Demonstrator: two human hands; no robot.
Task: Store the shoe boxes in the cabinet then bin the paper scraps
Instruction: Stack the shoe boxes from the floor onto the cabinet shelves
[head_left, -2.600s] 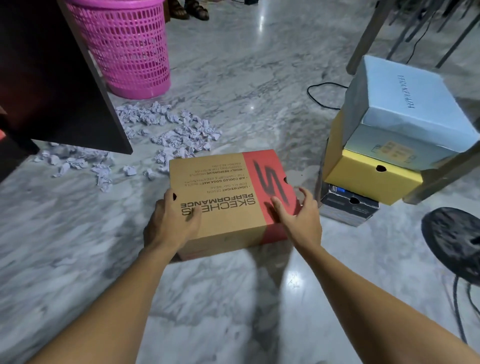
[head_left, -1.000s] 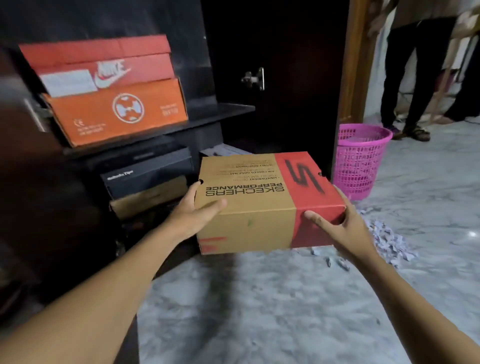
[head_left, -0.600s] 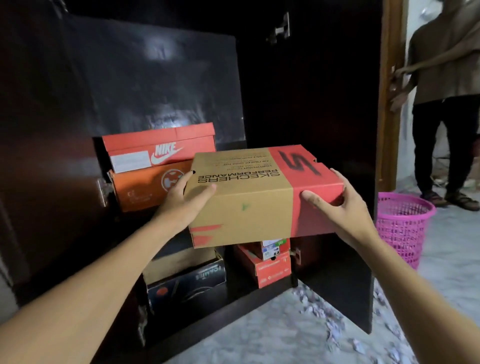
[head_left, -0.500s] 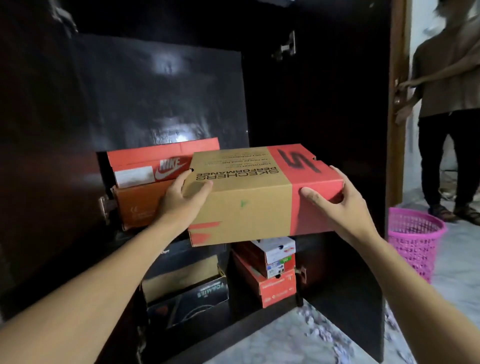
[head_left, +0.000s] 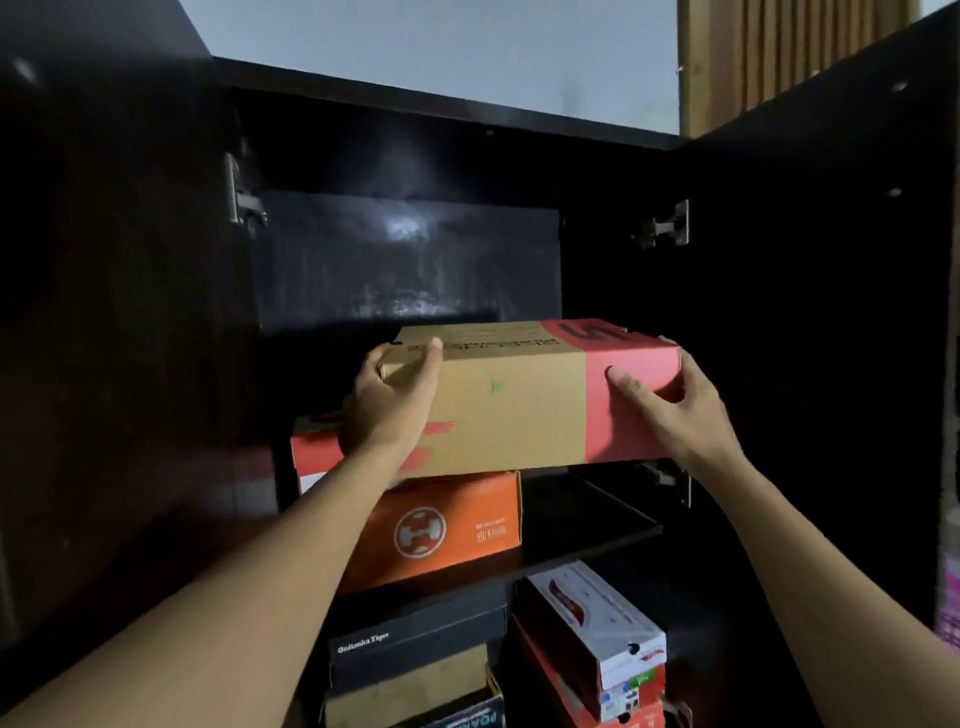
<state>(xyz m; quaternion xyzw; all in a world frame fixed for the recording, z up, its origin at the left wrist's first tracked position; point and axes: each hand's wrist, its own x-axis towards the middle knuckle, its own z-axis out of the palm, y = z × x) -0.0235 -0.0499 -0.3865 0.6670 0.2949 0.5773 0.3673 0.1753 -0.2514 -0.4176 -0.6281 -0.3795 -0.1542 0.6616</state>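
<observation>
While the head view looks up into the open cabinet (head_left: 405, 260), the brown-and-red shoe box (head_left: 519, 400) is held in front of the upper compartment. It sits above the red box (head_left: 311, 457) and orange box (head_left: 447, 525) stacked on the upper shelf (head_left: 587, 525); whether it touches them is unclear. The left hand (head_left: 389, 400) grasps the box's left end, thumb at the top edge, and the right hand (head_left: 675, 410) clasps the red right end, so each grip is closed on the box. It reaches past the stack on the right, so set down off-centre it would likely tip toward the bare shelf side. Pushing it in could also skew the boxes underneath.
</observation>
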